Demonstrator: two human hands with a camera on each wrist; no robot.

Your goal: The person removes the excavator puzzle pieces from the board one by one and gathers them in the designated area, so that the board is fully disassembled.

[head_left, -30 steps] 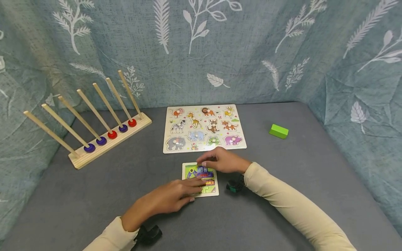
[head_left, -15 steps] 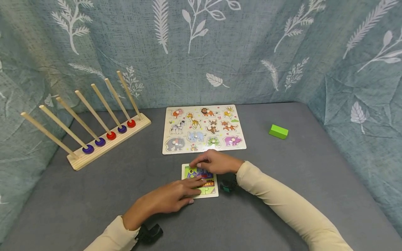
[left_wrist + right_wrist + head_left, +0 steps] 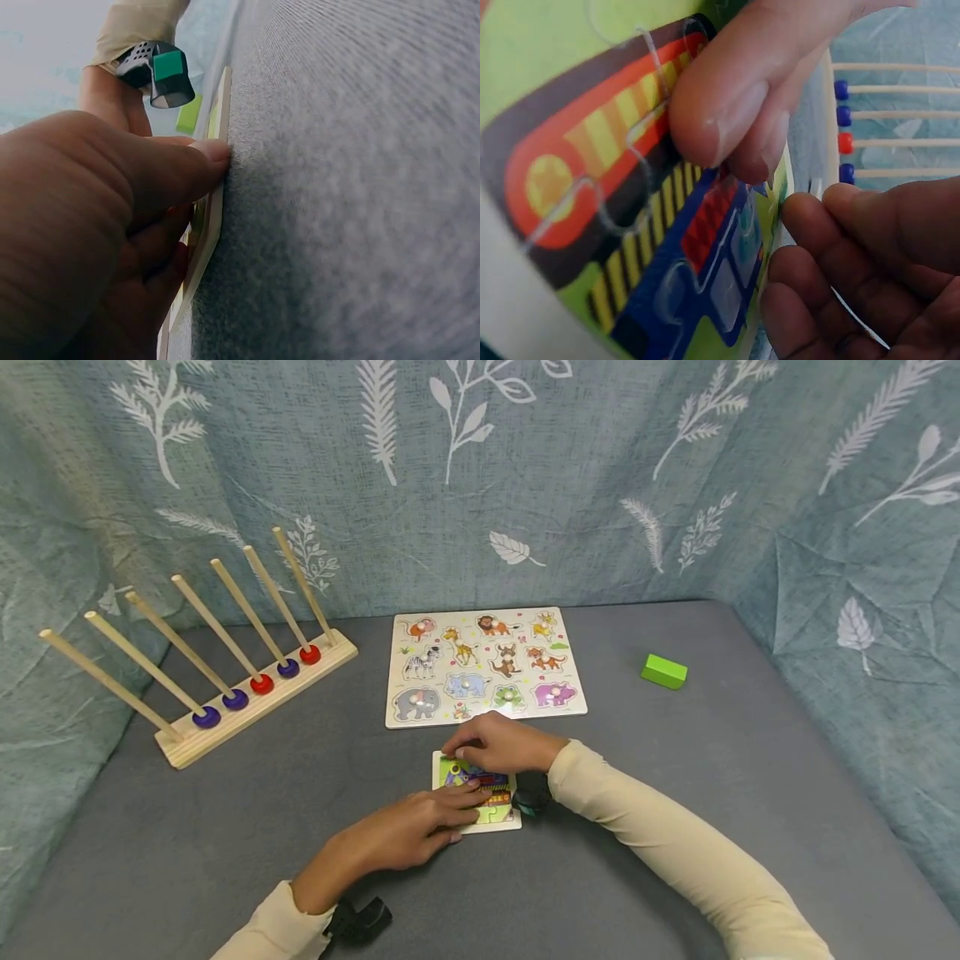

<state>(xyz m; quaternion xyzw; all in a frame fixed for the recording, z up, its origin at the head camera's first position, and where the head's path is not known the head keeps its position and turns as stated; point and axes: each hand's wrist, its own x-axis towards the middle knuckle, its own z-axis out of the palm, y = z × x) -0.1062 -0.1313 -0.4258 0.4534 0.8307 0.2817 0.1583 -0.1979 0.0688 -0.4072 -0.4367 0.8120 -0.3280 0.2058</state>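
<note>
A small jigsaw puzzle (image 3: 495, 810) of a blue and red digger vehicle in a pale frame lies flat on the table. My left hand (image 3: 412, 828) rests on its lower left part, fingers stretched over the picture. In the left wrist view the left thumb (image 3: 214, 150) touches the frame's edge. My right hand (image 3: 504, 745) is over the upper part of the puzzle, its fingertips at the top left edge. The right wrist view shows its fingers (image 3: 802, 285) loosely bent against the far side, with nothing seen between them and the thumb. Both hands hide some of the picture.
Behind the puzzle lies an animal peg puzzle board (image 3: 486, 667). A wooden peg stand (image 3: 258, 697) with red and blue beads stands at the left. A green block (image 3: 664, 672) lies at the right. A leaf-patterned curtain (image 3: 480, 527) hangs behind the grey table (image 3: 637, 893).
My right hand has slid left along the puzzle's top, from its upper right toward the upper left corner. The left hand has stayed on the puzzle. The view has shifted slightly.
</note>
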